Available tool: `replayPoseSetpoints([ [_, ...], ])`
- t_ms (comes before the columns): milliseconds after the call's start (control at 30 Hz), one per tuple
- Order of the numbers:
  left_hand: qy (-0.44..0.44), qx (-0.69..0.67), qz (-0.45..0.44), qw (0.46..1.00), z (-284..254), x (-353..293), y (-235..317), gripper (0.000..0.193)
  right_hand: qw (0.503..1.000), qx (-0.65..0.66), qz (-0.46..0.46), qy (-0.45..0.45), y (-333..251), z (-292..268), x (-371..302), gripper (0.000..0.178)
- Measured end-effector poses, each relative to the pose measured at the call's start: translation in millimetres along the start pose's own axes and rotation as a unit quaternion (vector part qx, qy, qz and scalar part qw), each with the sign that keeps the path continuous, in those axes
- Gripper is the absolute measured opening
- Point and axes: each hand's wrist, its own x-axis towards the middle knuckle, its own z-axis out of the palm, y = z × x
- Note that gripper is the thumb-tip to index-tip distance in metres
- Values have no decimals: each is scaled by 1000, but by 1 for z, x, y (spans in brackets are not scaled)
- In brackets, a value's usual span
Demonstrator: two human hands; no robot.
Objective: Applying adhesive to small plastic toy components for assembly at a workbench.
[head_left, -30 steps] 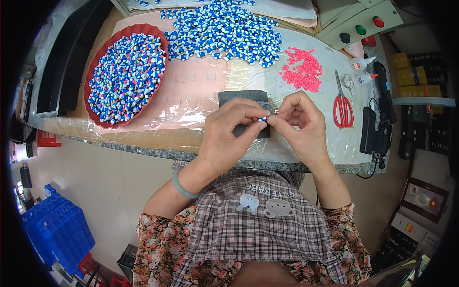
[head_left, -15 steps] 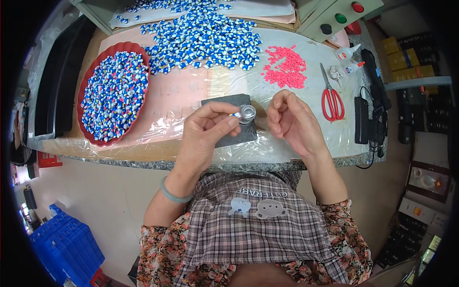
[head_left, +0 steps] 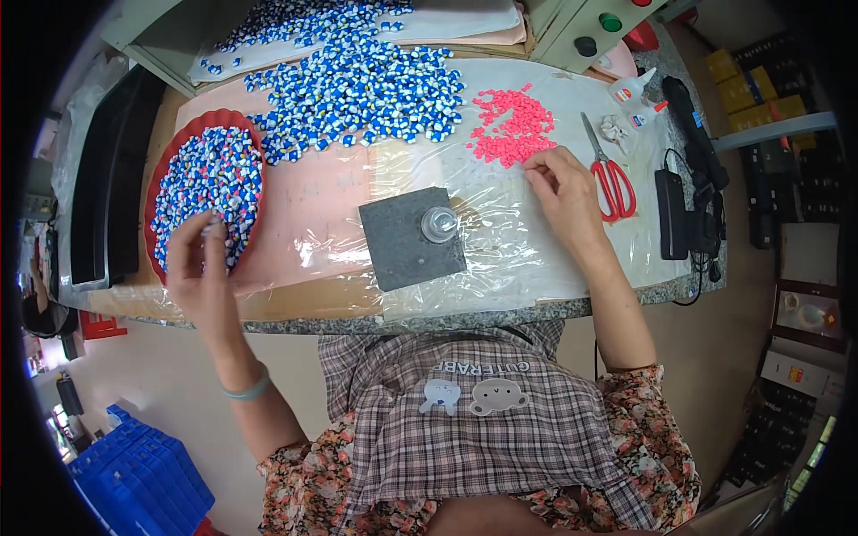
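Observation:
My left hand (head_left: 198, 272) is over the near part of a red scalloped bowl (head_left: 261, 192) heaped with small blue-and-white pieces (head_left: 210, 174), some with pink bits. Its thumb and fingers pinch a small whitish piece (head_left: 213, 225), partly hidden and blurred. At the near right edge of a patch of tiny pink pieces (head_left: 514, 125), my right hand (head_left: 567, 196) has its fingertips drawn together. What they hold, if anything, is too small to make out. Between my hands a small clear round glass container (head_left: 439, 224) stands on a dark grey square slab (head_left: 407, 255).
A large spread of blue-and-white pieces (head_left: 366, 89) covers the back of the table. Red-handled scissors (head_left: 615, 188), small white bottles (head_left: 633, 85) and a black power adapter (head_left: 670, 210) lie at the right. A long black tray (head_left: 116, 179) stands far left.
My left hand has moved left from the glass container to the red bowl with a small piece in its fingers. My right hand has moved to the pink pieces, its fingers drawing together.

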Motion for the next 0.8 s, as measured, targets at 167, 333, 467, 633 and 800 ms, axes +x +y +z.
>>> replayPoseSetpoints([
  [167,45,395,151,905,-34,23,-7,29,998,-60,9,7,-1,-1,6,9],
  [333,-9,316,215,924,13,12,7,27,994,-102,-38,-21,-1,1,7,8],
  [467,-139,184,244,942,75,8,22,28,990,-125,-61,-30,-2,-1,7,7],
  [633,-225,108,284,926,132,18,29,24,998,-11,-44,-39,-7,-8,16,11],
  [800,-265,101,352,892,182,25,30,22,994,-91,-68,0,0,1,19,18],
])
